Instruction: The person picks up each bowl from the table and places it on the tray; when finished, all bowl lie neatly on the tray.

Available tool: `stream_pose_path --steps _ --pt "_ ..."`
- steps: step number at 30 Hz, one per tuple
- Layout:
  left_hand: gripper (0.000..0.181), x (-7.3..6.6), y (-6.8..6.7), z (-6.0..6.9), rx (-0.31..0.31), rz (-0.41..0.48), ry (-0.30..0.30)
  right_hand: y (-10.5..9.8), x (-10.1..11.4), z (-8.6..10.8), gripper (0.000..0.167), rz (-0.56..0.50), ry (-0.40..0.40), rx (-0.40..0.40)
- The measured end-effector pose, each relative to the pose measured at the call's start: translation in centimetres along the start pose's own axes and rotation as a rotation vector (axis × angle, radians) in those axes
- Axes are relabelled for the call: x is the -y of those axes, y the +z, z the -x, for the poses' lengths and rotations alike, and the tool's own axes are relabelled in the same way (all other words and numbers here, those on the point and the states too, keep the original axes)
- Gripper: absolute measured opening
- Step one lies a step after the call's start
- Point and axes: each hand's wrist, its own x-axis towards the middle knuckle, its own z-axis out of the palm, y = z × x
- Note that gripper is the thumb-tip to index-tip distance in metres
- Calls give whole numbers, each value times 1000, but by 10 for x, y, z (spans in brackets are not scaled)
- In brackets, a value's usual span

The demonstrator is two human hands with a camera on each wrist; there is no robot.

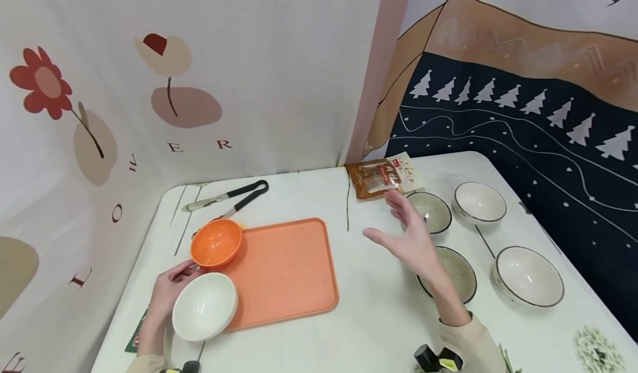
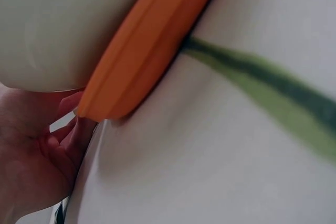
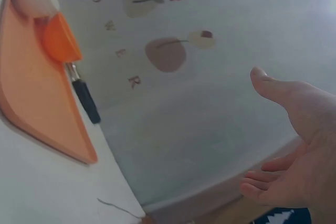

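The left hand point(image 1: 168, 291) grips the left rim of the tray point(image 1: 286, 276) on the table point(image 1: 376, 312), where the gap between white bowl point(image 1: 205, 306) and orange bowl point(image 1: 216, 243) gives room, perhaps to steady it; the right hand point(image 1: 412, 241), fingers apart, holds nothing near the grey bowls point(image 1: 437, 209)

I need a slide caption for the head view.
Left hand at the tray bearing orange bowl and white bowl; right hand raised, open.

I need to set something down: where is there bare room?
Bare: the tray from its middle rightward; the tabletop between it and four dark-rimmed bowls. Crowded: the tray's left side, with orange bowl, white bowl and left hand.
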Motion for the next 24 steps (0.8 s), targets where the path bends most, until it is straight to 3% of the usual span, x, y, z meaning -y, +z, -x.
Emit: stream_pose_path --steps 17,24 --pt "64 -3 -2 -4 8 -16 -20 -55 -45 50 88 110 61 -202" --pt "64 2 -2 -3 13 -10 -19 -65 -64 66 94 186 99 -217"
